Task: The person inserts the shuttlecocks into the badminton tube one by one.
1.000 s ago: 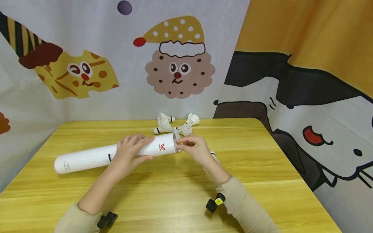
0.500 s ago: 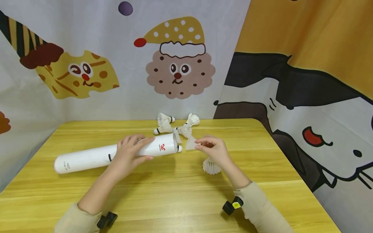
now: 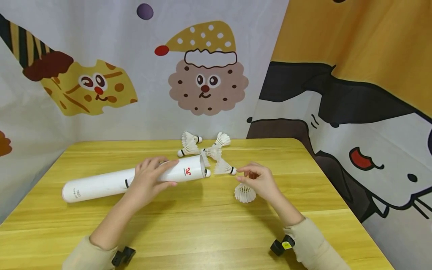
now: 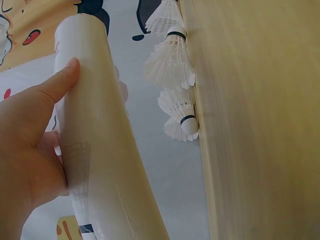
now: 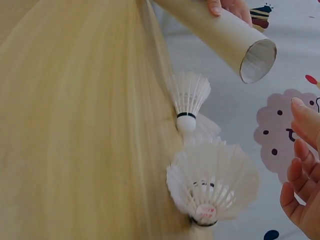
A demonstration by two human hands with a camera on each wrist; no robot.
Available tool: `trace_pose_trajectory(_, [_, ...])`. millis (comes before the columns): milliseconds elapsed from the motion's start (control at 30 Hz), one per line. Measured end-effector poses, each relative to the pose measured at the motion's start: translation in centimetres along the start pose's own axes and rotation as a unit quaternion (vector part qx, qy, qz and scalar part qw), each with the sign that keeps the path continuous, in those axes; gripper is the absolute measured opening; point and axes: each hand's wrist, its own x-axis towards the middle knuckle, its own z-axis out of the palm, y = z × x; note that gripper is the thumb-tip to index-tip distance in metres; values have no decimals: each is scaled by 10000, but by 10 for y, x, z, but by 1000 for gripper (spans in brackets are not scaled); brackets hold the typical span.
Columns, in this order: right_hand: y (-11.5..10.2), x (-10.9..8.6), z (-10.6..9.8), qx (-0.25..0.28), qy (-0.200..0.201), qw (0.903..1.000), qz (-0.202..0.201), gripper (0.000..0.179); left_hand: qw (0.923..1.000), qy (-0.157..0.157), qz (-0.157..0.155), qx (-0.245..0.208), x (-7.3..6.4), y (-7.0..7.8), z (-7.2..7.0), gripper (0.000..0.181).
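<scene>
The right hand (image 3: 260, 182) has its thumb and forefinger apart and its other fingers loosely bent, the tips just beside the round end of the nearest shuttlecock (image 3: 222, 167), which lies on its side pointing at them. Below and just left of that palm lies a second shuttlecock (image 3: 245, 194), its feathers spread toward the person.

The left hand (image 3: 146, 179) is clamped on a white tube (image 3: 98, 184), thumb along the near side and fingers over the top, between the tube's middle and its mouth. That mouth faces the right hand, well apart from it, with the nearest shuttlecock between.

At the mouth's rim a white tip (image 3: 207, 173) and some feathers (image 3: 205, 159) show; whether they belong to one shuttlecock I cannot tell. Four more shuttlecocks (image 3: 223, 139) are bunched beyond, near the table's far edge. That makes one tube and six shuttlecocks seen clearly, plus the partly hidden pieces.

Two tan sleeves (image 3: 312, 240), each with a black device (image 3: 282, 245), reach over one wooden table (image 3: 189, 232). Behind hangs a printed cloth (image 3: 101, 22).
</scene>
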Motion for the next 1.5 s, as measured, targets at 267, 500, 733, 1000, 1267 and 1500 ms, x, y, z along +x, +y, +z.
trace_pose_trajectory(267, [9, -9, -6, -146, -56, 9997, -161, 19, 10000, -25, -34, -5, 0, 0, 0, 67])
trace_pose_trajectory(500, [18, -19, -12, -450, -74, 9989, -143, 19, 10000, -8, -33, -8, -1, 1, 0, 68])
trace_pose_trajectory(733, [24, -26, -16, -564, -60, 9984, -43, 21, 10000, -18, -40, 4, -1, 1, 0, 68])
trace_pose_trajectory(1000, [33, -28, -17, -608, -204, 9979, 25, 23, 10000, 6, 3, -12, -1, 1, -1, 68])
trace_pose_trajectory(1267, [38, -28, -16, -628, -291, 9976, 99, 23, 10000, 13, 5, -9, -1, 1, -1, 68])
trace_pose_trajectory(1500, [33, -30, -14, -753, -405, 9961, 213, 22, 10000, 6, 11, -14, -1, 1, -1, 68])
